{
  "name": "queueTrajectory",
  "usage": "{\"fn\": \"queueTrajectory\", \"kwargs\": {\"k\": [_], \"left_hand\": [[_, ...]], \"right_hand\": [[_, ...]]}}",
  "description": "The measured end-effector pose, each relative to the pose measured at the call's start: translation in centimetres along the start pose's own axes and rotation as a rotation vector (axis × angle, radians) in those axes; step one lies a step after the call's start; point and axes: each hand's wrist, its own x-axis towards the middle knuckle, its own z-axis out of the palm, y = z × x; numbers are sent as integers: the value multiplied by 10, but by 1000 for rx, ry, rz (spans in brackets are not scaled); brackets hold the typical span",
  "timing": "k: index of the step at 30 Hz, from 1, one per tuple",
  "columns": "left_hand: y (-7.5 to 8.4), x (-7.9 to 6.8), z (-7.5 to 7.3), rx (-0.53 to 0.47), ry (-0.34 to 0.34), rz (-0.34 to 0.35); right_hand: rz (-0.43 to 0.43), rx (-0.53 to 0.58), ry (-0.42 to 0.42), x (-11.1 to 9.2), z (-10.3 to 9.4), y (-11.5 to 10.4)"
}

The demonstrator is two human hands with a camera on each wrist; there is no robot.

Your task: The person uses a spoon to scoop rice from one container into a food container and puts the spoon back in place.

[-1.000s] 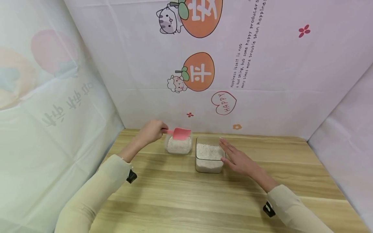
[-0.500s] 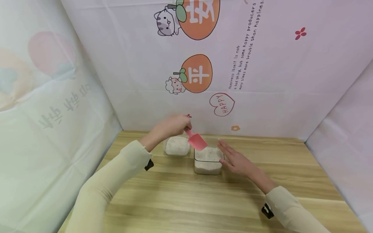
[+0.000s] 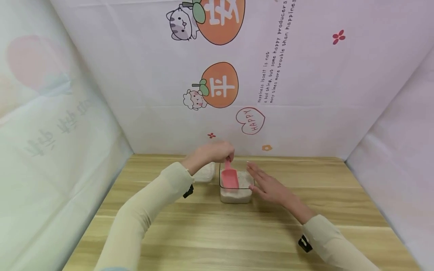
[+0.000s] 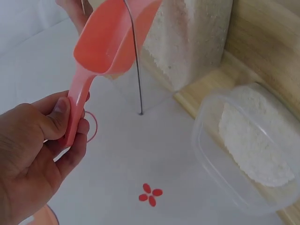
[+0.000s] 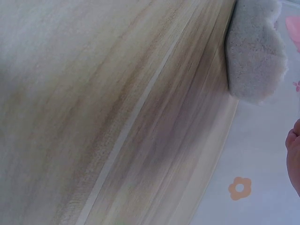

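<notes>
My left hand grips a pink scoop by its handle. The bowl of the scoop is tipped down inside the opening of a clear, dark-rimmed container holding a whitish, grainy powder. In the left wrist view the thumb and fingers wrap round the handle, and no powder shows in the scoop bowl. My right hand is at the container's right side, fingers extended along its rim. Only a bit of the right hand enters the right wrist view.
To the left stands a smaller clear tub of white powder, partly hidden by my left forearm in the head view. Both containers sit near the back of a wooden table. A printed white cloth hangs behind it.
My left hand has carried the scoop rightward from over the smaller tub to the dark-rimmed container and tipped its bowl downward. My right hand stays at that container's side.
</notes>
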Motion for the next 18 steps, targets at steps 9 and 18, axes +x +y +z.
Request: {"fn": "queueTrajectory", "kwargs": {"k": [9,18], "left_hand": [[0,25,23,-49,-13,54],[-5,32,48,-113,219,23]], "right_hand": [[-4,-10,18,0,2,1],[-9,-37,30,0,3,0]]}}
